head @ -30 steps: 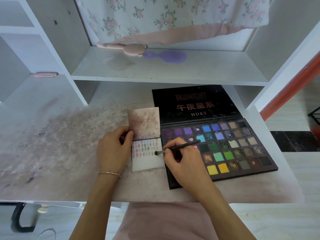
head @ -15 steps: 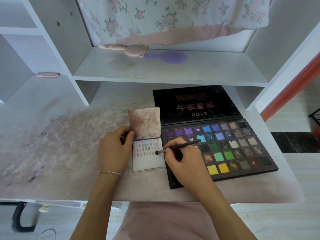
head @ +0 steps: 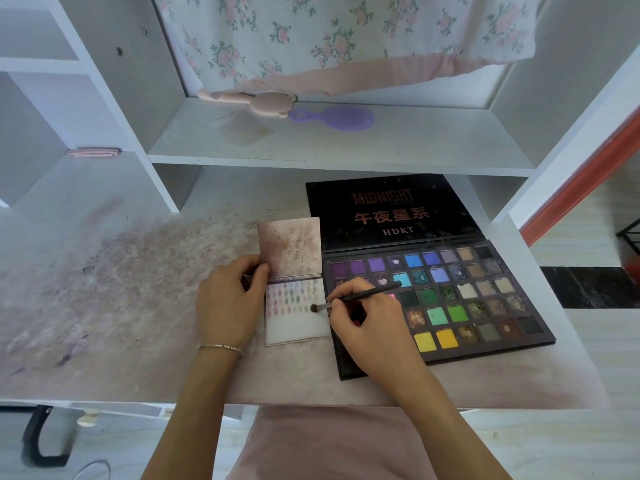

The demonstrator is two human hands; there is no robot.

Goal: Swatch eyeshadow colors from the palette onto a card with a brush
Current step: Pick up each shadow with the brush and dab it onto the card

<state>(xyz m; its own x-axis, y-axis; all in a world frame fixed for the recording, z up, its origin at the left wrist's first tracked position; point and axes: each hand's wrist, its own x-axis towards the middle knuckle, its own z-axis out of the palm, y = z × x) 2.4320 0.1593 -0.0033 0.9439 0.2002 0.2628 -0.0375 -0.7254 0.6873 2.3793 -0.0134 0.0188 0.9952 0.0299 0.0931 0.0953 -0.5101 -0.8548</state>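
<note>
Nothing has moved; stained desk (head: 138,271) holds palette (head: 485,296), card (head: 298,327).

Left of the card (head: 298,323) the stained desk (head: 114,299) lies bare out to the shelf wall (head: 114,133). On the right the open palette (head: 450,299) fills the desk to its edge. A low shelf (head: 339,157) overhangs the palette's lid, limiting room above.
</note>
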